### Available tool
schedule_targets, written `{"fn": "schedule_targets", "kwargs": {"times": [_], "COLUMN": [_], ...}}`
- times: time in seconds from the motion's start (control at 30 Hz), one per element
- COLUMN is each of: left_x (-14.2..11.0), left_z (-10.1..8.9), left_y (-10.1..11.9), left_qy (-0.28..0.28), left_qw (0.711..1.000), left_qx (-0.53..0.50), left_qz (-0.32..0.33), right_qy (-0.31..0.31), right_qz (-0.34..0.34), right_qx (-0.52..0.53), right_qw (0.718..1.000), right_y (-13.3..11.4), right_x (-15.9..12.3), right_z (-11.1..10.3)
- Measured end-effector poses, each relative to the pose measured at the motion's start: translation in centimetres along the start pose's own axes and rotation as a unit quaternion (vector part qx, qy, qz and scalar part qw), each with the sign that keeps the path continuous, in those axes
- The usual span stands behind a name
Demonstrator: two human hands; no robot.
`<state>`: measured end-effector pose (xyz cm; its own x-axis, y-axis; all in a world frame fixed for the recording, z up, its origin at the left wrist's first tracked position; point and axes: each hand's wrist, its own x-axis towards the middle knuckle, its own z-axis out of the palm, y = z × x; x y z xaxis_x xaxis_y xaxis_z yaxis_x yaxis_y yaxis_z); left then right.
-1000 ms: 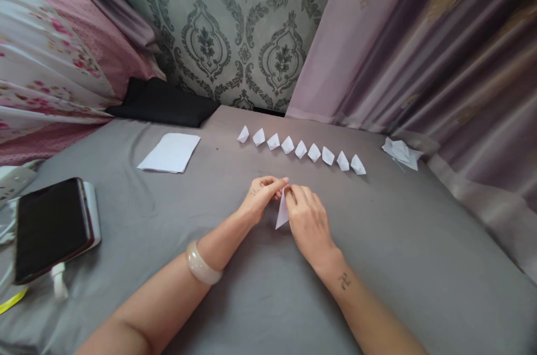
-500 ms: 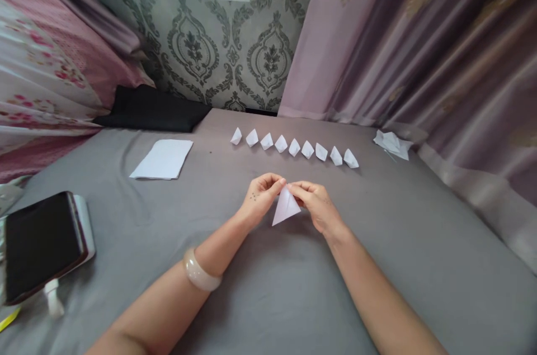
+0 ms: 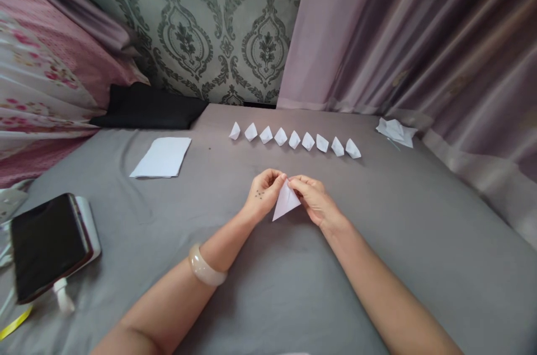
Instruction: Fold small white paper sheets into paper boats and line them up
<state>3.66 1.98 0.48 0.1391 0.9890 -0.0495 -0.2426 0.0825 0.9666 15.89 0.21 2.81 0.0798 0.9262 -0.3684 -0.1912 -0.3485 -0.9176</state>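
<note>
- the folded paper triangle (image 3: pixel 286 202) sits mid-frame, above the grey bed sheet (image 3: pixel 377 265), pinched at its top corner.
- left hand (image 3: pixel 264 194) at 9 o'clock of it and right hand (image 3: pixel 315 198) at 3 o'clock, fingers closed on the paper.
- likely light, thin and easily creased; best held by edges or corners.
- a row of folded pieces (image 3: pixel 293 139) lies at 12 o'clock.

Nine small folded paper pieces (image 3: pixel 294 139) stood in one row on the grey bed (image 3: pixel 398 232). One more folded paper triangle (image 3: pixel 286 202) was held between two hands, the left hand (image 3: pixel 263 194) and the right hand (image 3: pixel 315 198). One stack of flat white sheets (image 3: pixel 161 157), one heap of crumpled paper scraps (image 3: pixel 395 131), one phone (image 3: pixel 48 245) and one black cushion (image 3: pixel 146 112) lay there.
</note>
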Motion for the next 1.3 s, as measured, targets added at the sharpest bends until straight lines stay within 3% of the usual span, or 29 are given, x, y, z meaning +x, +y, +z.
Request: {"fn": "schedule_targets", "kwargs": {"times": [0.13, 0.27, 0.4, 0.8, 0.9, 1.0, 1.13, 1.3], "left_x": [0.2, 0.3, 0.2, -0.1, -0.2, -0.3, -0.3, 0.1], "left_z": [-0.4, -0.7, -0.8, -0.6, -0.5, -0.3, -0.3, -0.7], "left_y": [0.5, 0.9, 1.1, 0.8, 0.9, 0.9, 0.5, 0.0], "left_qy": [-0.036, -0.094, -0.125, -0.176, -0.172, -0.14, -0.1, -0.134], "left_qw": [0.998, 0.987, 0.985, 0.976, 0.98, 0.988, 0.99, 0.976], "left_qx": [-0.043, -0.114, -0.096, -0.086, -0.064, -0.015, 0.102, 0.167], "left_qz": [-0.024, -0.058, -0.073, -0.094, -0.082, -0.057, 0.009, 0.026], "right_qy": [-0.031, -0.113, -0.161, -0.186, -0.193, -0.15, -0.091, -0.101], "right_qz": [0.016, 0.026, 0.021, 0.024, 0.023, 0.006, -0.029, -0.153], "right_qx": [0.041, 0.119, 0.145, 0.194, 0.19, 0.172, 0.139, 0.033], "right_qw": [0.999, 0.986, 0.976, 0.963, 0.962, 0.973, 0.986, 0.982], "right_y": [-0.1, 0.0, 0.3, 0.2, 0.3, 0.5, 0.8, 1.0], "right_x": [0.6, 1.5, 2.0, 2.1, 2.2, 2.4, 2.6, 2.2], "right_z": [-0.7, -2.0, -2.7, -3.6, -3.7, -3.7, -3.3, -2.8]}}
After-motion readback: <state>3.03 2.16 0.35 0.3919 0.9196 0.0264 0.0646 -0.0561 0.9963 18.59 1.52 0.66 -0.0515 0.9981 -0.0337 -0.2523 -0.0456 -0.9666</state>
